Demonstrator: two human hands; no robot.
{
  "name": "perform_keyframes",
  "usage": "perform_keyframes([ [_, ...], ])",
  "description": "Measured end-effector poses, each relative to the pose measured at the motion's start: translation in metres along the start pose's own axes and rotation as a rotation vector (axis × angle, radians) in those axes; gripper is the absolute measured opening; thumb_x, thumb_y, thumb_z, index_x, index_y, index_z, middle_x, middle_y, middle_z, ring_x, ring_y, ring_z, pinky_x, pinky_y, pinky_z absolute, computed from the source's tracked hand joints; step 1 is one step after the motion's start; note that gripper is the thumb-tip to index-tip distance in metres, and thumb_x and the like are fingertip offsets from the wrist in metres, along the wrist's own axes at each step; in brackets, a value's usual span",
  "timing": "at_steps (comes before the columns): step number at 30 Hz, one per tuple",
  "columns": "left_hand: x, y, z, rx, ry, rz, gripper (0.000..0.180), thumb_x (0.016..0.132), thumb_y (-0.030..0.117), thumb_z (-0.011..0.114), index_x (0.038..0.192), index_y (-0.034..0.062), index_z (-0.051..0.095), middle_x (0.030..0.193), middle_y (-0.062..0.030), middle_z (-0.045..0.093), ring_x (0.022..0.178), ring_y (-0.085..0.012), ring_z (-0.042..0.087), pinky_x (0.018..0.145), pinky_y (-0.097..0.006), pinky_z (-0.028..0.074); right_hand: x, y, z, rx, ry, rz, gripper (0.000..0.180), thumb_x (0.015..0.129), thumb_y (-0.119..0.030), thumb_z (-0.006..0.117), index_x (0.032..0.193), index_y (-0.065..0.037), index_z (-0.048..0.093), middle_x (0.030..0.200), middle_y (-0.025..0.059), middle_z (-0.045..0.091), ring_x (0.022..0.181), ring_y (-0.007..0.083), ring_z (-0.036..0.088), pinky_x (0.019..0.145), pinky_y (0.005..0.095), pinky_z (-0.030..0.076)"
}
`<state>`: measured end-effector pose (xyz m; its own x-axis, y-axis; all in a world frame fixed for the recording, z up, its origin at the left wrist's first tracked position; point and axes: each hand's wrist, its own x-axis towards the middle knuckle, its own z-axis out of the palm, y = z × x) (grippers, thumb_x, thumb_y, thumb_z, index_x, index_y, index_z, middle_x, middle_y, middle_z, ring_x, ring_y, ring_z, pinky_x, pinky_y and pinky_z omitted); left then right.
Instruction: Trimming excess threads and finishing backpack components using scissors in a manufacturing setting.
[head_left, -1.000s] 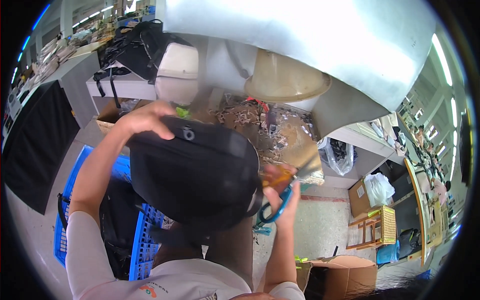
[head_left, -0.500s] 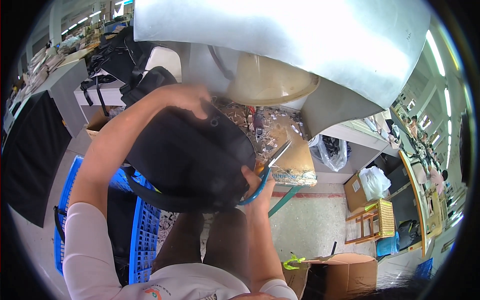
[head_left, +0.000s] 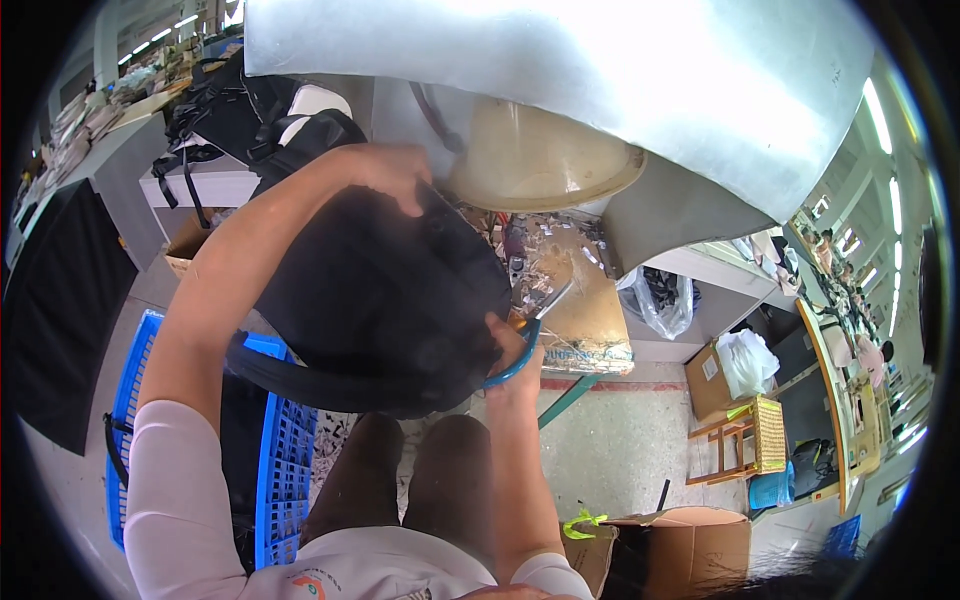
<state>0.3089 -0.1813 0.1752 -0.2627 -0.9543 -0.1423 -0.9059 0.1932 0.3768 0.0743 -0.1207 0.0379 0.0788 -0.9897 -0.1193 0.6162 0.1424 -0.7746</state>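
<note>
A large black fabric bag point(head_left: 370, 290), seemingly a backpack, hangs in front of me above my knees, with a thick dark strap curving along its lower side. My left hand point(head_left: 395, 175) reaches over to its far upper edge and is closed on the fabric there; some fingertips are hidden. Scissors with blue handles point(head_left: 513, 374) sit in my right hand point(head_left: 514, 352), their blades pointing up and away to the right. The thumb of that hand lies against the bag's right edge. Blur hides details of the fabric.
Ahead stands a metal hood point(head_left: 560, 60) over a cream rounded basin point(head_left: 545, 160). Scraps litter a cardboard-covered surface point(head_left: 585, 310) beyond the bag. A blue crate point(head_left: 285, 480) stands at my left, an opened cardboard box point(head_left: 700, 555) at lower right. More black bags point(head_left: 225, 115) lie far left.
My left hand has risen slightly with the bag's far edge, and the bag has turned a little. The strap has swung left. The scissors stay in my right hand, shifted slightly left.
</note>
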Motion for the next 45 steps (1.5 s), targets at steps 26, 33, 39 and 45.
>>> perform_keyframes([
  [26, -0.325, -0.024, 0.131, -0.207, 0.722, -0.959, 0.051, 0.062, 0.006, 0.063, 0.109, -0.0056, 0.048, 0.087, -0.0135, 0.056, 0.080, -0.0190, 0.056, 0.072, -0.029, 0.045, -0.162, 0.052, 0.040, -0.569, -1.102, -0.070, 0.060, 0.063, -0.016, 0.076, 0.112, -0.005, 0.042, 0.069, 0.0037, 0.047, 0.058, 0.0085, 0.046, 0.053, 0.0214, 0.041],
  [33, -0.279, -0.017, 0.164, -0.991, 0.870, -1.175, 0.023, 0.065, 0.005, 0.056, 0.086, -0.0042, 0.053, 0.071, -0.0163, 0.057, 0.055, -0.0253, 0.059, 0.041, -0.035, 0.049, -0.202, 0.083, 0.050, -0.914, -1.135, -0.481, 0.075, 0.057, -0.028, 0.077, 0.115, -0.003, 0.035, 0.094, 0.0158, 0.047, 0.080, 0.0288, 0.050, 0.067, 0.0363, 0.042],
  [39, -0.248, 0.013, 0.166, -1.381, 0.881, -0.957, 0.018, 0.072, 0.010, 0.054, 0.081, -0.0057, 0.053, 0.063, -0.0156, 0.058, 0.049, -0.0249, 0.058, 0.043, -0.033, 0.049, -0.154, 0.089, 0.028, -1.279, -0.554, -0.801, 0.054, 0.060, -0.005, 0.071, 0.107, -0.003, 0.044, 0.086, 0.0118, 0.051, 0.076, 0.0250, 0.052, 0.066, 0.0348, 0.043],
  [45, -0.259, 0.013, 0.163, -0.783, 1.156, -0.526, 0.064, 0.069, 0.042, 0.065, 0.109, -0.0035, 0.045, 0.096, -0.0143, 0.052, 0.090, -0.0231, 0.052, 0.078, -0.031, 0.042, -0.107, 0.035, -0.001, -0.581, -0.586, -0.426, 0.050, 0.059, -0.001, 0.072, 0.103, -0.004, 0.049, 0.082, 0.0040, 0.057, 0.072, 0.0124, 0.054, 0.063, 0.0241, 0.044],
])
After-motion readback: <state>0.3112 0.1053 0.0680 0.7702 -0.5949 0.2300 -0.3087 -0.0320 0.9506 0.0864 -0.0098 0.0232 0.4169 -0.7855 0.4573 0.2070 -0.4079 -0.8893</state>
